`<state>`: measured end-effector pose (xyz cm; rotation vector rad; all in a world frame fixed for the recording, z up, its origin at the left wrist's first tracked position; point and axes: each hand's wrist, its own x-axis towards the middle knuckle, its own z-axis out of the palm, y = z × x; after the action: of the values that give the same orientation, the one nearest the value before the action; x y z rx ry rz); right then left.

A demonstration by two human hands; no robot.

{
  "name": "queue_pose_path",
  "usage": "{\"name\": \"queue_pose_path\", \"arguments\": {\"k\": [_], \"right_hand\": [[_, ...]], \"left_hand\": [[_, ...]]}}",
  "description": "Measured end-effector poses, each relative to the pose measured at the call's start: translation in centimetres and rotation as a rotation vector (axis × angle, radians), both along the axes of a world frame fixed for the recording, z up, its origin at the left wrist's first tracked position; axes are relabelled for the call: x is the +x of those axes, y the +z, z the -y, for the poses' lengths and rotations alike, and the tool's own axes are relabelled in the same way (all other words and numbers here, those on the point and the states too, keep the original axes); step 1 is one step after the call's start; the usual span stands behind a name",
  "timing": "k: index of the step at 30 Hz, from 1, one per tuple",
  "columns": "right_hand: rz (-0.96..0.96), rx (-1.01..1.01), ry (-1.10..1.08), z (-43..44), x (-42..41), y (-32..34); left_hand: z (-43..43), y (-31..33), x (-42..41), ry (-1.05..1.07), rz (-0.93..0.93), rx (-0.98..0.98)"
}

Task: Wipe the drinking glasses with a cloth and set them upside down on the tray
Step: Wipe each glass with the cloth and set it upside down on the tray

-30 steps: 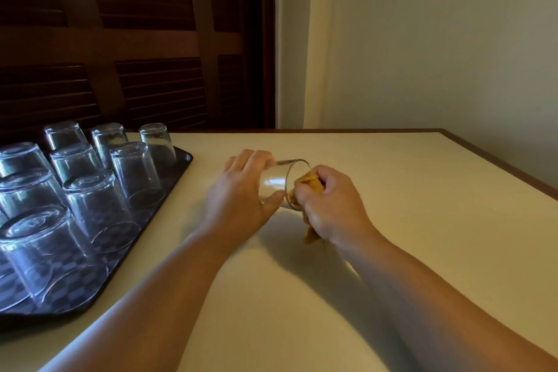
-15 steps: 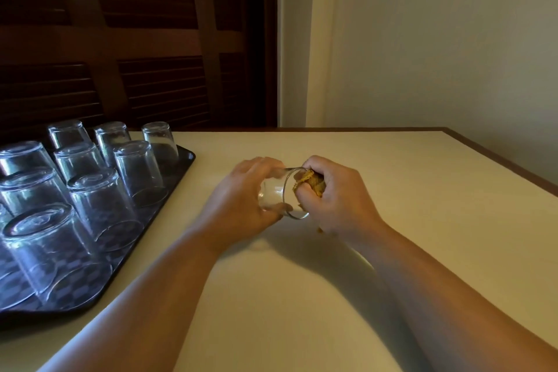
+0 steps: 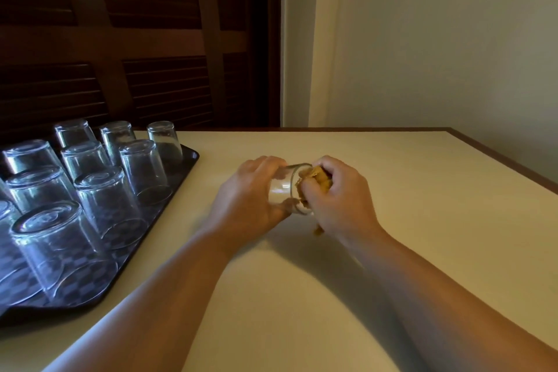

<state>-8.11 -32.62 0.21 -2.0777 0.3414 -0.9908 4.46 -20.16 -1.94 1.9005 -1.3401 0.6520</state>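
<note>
The left hand (image 3: 250, 193) has its grip curled round the glass (image 3: 282, 187), tipped sideways so its mouth meets the right hand (image 3: 338, 196), whose grip bunches the cloth (image 3: 314, 177) inside to wipe, above the tabletop (image 3: 392, 178), right of the tray (image 3: 190, 157) of upturned glasses (image 3: 105, 199).

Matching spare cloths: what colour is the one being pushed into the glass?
Mustard yellow; the cloth shows best in the head view.
</note>
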Motion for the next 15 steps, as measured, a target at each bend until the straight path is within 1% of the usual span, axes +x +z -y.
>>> {"name": "queue_pose_path", "arguments": {"k": [1,2,3,4,5,7,8,9,10,11,12,13,14,15], "right_hand": [[-0.075,0.369,0.049,-0.7,-0.1,0.2],[-0.181,0.662,0.086,-1.2,-0.1,0.4],[-0.257,0.774,0.094,-1.4,-0.1,0.7],[-0.289,0.706,0.087,-1.4,-0.1,0.6],[-0.27,0.496,0.05,-1.1,0.1,0.2],[-0.121,-0.084,-0.033,-0.1,0.0,0.3],[-0.047,-0.301,-0.026,0.3,-0.1,0.4],[-0.006,-0.405,-0.015,0.3,-0.1,0.5],[0.019,-0.373,-0.025,0.3,-0.1,0.3],[0.006,-0.199,-0.04,0.1,-0.2,0.2],[-0.044,0.115,-0.017,-0.3,-0.2,0.2],[-0.131,0.476,0.039,-0.9,-0.2,0.2],[-0.228,0.717,0.064,-1.3,-0.2,0.2],[-0.285,0.769,0.06,-1.3,0.0,0.1]], "left_hand": [[0.3,0.1,-0.3,0.077,0.069,-0.011],[0.4,0.3,-0.6,0.137,0.117,-0.013],[0.5,0.3,-0.6,0.168,0.135,-0.008],[0.5,0.3,-0.5,0.17,0.121,-0.002],[0.4,0.3,-0.3,0.143,0.083,0.005],[0.1,0.2,0.4,0.008,0.009,-0.001],[0.0,0.0,0.7,-0.064,-0.014,-0.013],[-0.1,0.0,0.7,-0.105,-0.025,-0.027],[-0.1,-0.1,0.6,-0.109,-0.018,-0.033],[-0.1,-0.1,0.3,-0.086,0.006,-0.031],[0.0,-0.1,0.1,-0.045,0.046,-0.027],[0.1,-0.1,-0.1,0.004,0.085,-0.02],[0.2,-0.2,-0.3,0.046,0.109,-0.008],[0.3,-0.2,-0.3,0.069,0.107,0.012]]}}
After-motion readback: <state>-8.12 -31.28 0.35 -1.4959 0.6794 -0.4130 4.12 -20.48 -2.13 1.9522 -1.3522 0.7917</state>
